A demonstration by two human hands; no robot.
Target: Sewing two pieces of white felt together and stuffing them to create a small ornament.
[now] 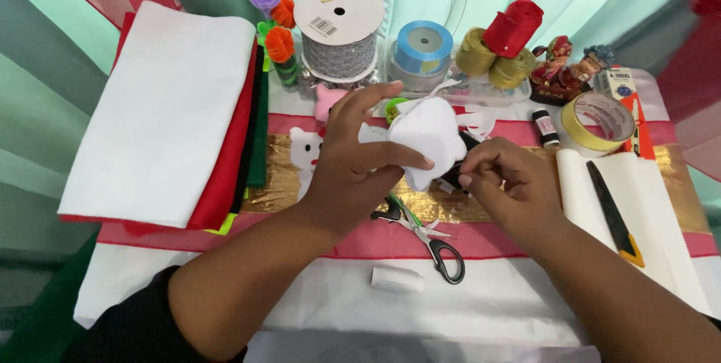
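Left hand grips white felt piece, thumb across its front, held up just above scissors. Right hand just right of the felt, fingertips pinched shut at its lower edge; what they pinch, cannot tell. Left hand nearer

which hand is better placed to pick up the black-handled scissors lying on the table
Probably the right hand. It only pinches at the edge of the white felt piece, and the black-handled scissors lie just below it. The left hand grips the felt piece and would have to let go.
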